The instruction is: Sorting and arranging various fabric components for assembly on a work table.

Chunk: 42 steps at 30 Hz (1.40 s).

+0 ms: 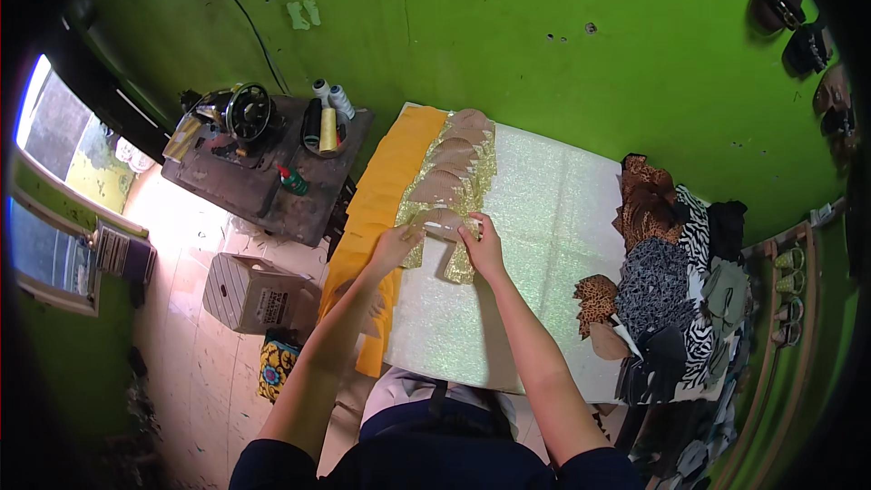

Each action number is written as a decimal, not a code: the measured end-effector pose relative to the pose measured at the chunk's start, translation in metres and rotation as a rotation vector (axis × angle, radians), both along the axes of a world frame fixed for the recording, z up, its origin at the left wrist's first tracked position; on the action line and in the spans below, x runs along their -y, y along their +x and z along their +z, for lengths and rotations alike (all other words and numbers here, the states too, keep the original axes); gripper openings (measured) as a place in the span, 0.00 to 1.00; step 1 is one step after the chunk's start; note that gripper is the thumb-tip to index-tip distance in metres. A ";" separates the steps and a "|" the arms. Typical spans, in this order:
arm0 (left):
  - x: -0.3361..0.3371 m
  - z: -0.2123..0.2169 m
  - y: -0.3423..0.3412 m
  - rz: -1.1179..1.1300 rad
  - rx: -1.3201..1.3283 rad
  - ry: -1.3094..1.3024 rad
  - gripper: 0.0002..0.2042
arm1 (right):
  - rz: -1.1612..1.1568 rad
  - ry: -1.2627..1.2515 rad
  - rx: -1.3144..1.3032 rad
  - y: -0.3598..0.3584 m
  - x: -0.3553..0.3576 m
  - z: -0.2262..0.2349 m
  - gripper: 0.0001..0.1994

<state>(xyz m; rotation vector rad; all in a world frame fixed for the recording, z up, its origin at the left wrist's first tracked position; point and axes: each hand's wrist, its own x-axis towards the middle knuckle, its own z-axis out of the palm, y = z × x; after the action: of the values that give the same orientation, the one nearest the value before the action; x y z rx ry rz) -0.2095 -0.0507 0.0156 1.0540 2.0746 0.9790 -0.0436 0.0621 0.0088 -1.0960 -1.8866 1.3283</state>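
Between my two hands is a gold glitter shoe upper (442, 221), a U-shaped cut piece with a tan curved top and two legs hanging toward me. My left hand (396, 245) is closed on its left edge. At its right edge my right hand (483, 245) pinches it with thumb and fingers. Just beyond lies an overlapping row of similar glitter and tan pieces (454, 156), running to the far end of the table. Left of that row, yellow-orange fabric pieces (381, 181) overlap along the table's edge; my left forearm crosses some of them.
The pale table (544, 218) stands against a green wall. Leopard, zebra, grey and black fabric pieces (653, 272) are piled on its right side. To the left, a sewing machine (238, 113), thread spools (328, 130) and a small bottle (292, 181) stand on a dark table. Below is a plastic stool (254, 293).
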 end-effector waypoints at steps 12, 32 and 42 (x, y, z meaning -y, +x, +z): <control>-0.034 -0.002 -0.020 0.123 -0.469 0.035 0.13 | -0.065 0.341 0.285 -0.052 -0.027 0.004 0.21; -0.122 0.021 0.100 -0.408 -0.676 0.166 0.24 | -0.088 0.620 0.216 0.055 -0.058 0.019 0.21; -0.246 0.044 0.234 -0.605 -0.594 0.246 0.34 | -0.577 0.941 0.606 0.282 -0.177 0.060 0.34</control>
<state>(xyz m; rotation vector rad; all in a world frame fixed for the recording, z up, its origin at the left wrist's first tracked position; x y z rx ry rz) 0.0248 0.1956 0.0597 2.1486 1.8649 0.6577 0.2384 0.2395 0.0684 -1.3901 -1.9747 -0.2679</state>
